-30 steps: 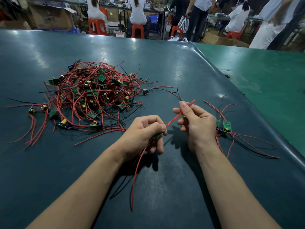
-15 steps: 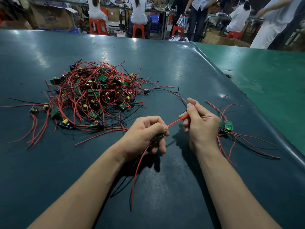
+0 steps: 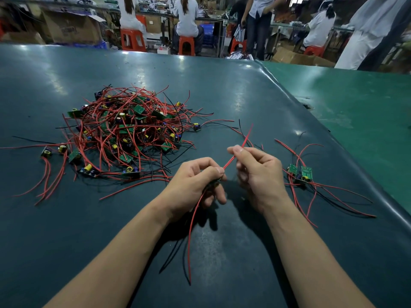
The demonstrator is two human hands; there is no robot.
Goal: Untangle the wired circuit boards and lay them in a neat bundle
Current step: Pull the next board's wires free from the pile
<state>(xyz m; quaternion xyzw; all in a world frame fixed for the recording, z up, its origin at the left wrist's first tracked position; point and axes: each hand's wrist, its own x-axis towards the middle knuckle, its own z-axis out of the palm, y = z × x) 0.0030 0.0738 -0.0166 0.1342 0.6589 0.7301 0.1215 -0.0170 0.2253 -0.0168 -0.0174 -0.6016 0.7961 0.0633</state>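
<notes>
Item: 1 board. Our left hand (image 3: 195, 181) is gripping it; our right hand (image 3: 259, 172) fingers, pinching its red wire (image 3: 239, 150), are sliding back outward, straightening it for bundling.

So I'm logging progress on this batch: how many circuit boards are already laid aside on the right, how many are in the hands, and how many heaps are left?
Boards laid aside on the right: 2
Board held in the left hand, its red wire pinched by the right hand: 1
Tangled heap, too knotted to count boards: 1
Total: 3 separated boards and 1 heap.
</notes>
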